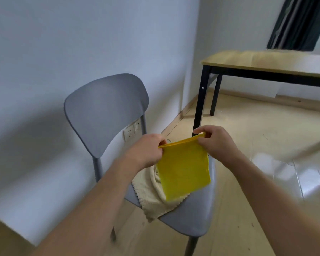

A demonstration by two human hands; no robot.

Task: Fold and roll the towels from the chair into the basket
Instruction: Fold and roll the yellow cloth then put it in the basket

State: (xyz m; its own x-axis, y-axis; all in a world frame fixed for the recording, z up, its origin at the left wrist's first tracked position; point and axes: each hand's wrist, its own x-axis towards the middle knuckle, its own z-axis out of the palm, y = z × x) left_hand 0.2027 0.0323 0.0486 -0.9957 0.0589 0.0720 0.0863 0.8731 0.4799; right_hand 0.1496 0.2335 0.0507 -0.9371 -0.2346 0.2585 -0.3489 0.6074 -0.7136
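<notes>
Two hands in view, both holding the yellow towel (183, 169) by its top edge above the seat of the grey chair (107, 109). Left hand (146, 152) pinching the top left corner, fingers curled over the doubled edge. Right hand (214, 143) pinching the top right corner between thumb and fingertips, a little higher than the left. Towel hanging down flat between them, folded in two along the held edge, lower part free in the air and slightly tilted, right side higher. Under it, on the seat, a cream towel (155, 198) lying crumpled, with zigzag border, one part hanging over the front left edge of the seat. Lower edge of the yellow one in front of the cream one; touching or not, cannot tell. Chair standing near a white wall, with a wall socket (131, 131) visible through the gap under the backrest. To the right, well apart from the chair, a desk (266, 59) with light wooden top and black legs. Light wooden floor (248, 137) below, with shiny reflection on the right side. Dark curtain (299, 21) in the upper right corner, behind the desk. Picture a little blurred at the edges.
</notes>
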